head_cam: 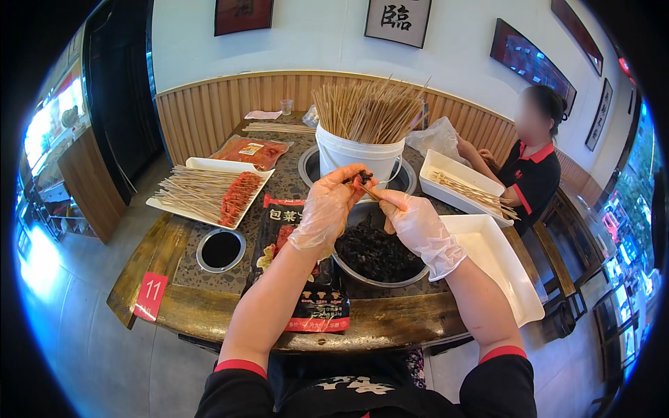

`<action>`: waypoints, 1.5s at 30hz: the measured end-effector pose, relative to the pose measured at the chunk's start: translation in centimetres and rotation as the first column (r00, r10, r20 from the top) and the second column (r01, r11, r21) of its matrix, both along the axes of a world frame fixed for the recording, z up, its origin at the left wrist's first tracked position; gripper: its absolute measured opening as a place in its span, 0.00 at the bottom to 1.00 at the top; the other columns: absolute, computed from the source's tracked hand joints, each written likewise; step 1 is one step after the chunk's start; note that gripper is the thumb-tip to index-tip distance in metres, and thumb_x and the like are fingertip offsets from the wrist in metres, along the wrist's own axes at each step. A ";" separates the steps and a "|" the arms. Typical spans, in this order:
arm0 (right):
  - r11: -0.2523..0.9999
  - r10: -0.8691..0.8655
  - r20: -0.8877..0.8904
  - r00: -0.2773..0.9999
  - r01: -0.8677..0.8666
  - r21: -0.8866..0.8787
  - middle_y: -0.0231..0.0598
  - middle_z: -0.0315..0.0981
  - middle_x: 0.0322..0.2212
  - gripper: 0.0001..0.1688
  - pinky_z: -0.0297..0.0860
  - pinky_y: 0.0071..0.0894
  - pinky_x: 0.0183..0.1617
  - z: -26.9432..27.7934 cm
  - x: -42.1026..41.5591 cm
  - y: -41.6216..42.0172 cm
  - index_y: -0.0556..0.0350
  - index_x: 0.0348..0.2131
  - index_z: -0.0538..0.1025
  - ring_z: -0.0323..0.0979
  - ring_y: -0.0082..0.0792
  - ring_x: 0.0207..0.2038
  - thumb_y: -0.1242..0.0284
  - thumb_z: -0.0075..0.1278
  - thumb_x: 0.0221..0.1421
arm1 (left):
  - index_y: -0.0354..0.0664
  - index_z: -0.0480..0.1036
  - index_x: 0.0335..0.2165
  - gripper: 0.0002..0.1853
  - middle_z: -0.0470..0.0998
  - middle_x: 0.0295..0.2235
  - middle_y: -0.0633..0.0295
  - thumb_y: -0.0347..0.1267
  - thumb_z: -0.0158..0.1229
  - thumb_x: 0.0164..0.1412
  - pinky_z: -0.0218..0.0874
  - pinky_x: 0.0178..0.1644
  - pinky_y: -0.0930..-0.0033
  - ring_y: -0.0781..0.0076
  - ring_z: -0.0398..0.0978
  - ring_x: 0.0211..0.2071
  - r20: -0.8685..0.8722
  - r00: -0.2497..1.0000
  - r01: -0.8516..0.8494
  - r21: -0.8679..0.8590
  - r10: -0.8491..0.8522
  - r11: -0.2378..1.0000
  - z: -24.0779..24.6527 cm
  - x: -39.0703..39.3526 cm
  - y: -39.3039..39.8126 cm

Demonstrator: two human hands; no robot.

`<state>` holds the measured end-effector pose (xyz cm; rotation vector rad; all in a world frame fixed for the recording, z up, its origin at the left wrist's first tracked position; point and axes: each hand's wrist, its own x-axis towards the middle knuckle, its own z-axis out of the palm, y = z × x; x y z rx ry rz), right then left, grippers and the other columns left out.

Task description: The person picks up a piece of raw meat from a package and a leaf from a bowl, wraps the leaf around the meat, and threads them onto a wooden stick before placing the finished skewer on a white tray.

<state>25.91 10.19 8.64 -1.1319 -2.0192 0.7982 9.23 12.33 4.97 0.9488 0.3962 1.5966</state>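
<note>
Both my hands wear clear plastic gloves and meet above a metal bowl (381, 285) of dark, wet-looking pieces of food. Between its fingers my left hand (332, 201) pinches a dark piece with something red beside it. My right hand (410, 222) grips thin wooden skewers (370, 192) whose ends reach the food in my left hand; how many cannot be told. Just behind my hands stands a white plastic bucket (347, 154) packed with upright bamboo skewers (366, 112). Under my left forearm lies a black and red printed food package (319, 292).
At left, a white tray (193, 220) holds skewers of red meat (240, 198), with a sealed bag of red meat (253, 150) behind. A white tray (504, 261) lies at right; behind it a bin (444, 193) holds skewers. A person (538, 157) sits at the right, handling a plastic bag (436, 141).
</note>
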 end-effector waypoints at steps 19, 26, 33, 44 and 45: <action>0.996 -0.007 -0.176 0.984 -0.008 -0.088 0.30 0.65 0.17 0.16 0.60 0.20 0.24 -1.1 -1.3 0.8 0.62 0.46 0.73 0.61 0.20 0.18 0.74 0.43 0.61 | 0.33 0.69 0.46 0.16 0.72 0.37 0.63 0.19 0.40 0.62 0.62 0.38 0.81 0.76 0.73 0.40 -0.476 0.733 -0.379 0.307 0.486 0.873 -1.2 0.4 -0.2; 0.993 0.060 -0.242 0.969 -0.082 -0.084 0.30 0.65 0.17 0.15 0.59 0.19 0.24 -1.3 -1.3 1.6 0.63 0.45 0.73 0.60 0.19 0.19 0.74 0.42 0.62 | 0.33 0.68 0.47 0.17 0.71 0.36 0.63 0.19 0.41 0.61 0.64 0.45 0.77 0.75 0.73 0.41 -0.323 0.874 -0.308 0.210 0.364 0.928 -0.2 0.3 -0.6; 0.981 0.058 -0.241 0.969 -0.101 -0.167 0.27 0.61 0.15 0.16 0.54 0.18 0.21 -0.1 -2.1 1.3 0.61 0.46 0.73 0.56 0.18 0.17 0.72 0.41 0.63 | 0.31 0.69 0.46 0.16 0.71 0.35 0.62 0.18 0.41 0.60 0.66 0.44 0.74 0.74 0.73 0.38 -0.431 0.679 -0.454 0.389 0.595 0.801 -0.7 0.1 -0.6; 0.813 -0.167 0.173 0.971 0.036 0.582 0.52 0.73 0.26 0.11 0.67 0.45 0.34 -1.6 -3.7 2.0 0.55 0.37 0.74 0.72 0.53 0.33 0.76 0.44 0.52 | 0.33 0.69 0.45 0.16 0.74 0.32 0.59 0.18 0.43 0.57 0.65 0.40 0.73 0.75 0.73 0.35 -0.515 0.440 -0.500 0.540 0.736 0.677 -2.0 0.2 0.5; 0.777 -0.237 0.232 0.943 0.041 0.628 0.51 0.73 0.27 0.10 0.67 0.45 0.34 -1.4 -3.9 1.9 0.56 0.35 0.73 0.72 0.53 0.33 0.76 0.43 0.51 | 0.33 0.69 0.45 0.17 0.73 0.33 0.59 0.18 0.43 0.58 0.65 0.41 0.73 0.75 0.73 0.35 -0.521 0.460 -0.494 0.523 0.719 0.695 -1.9 0.0 0.4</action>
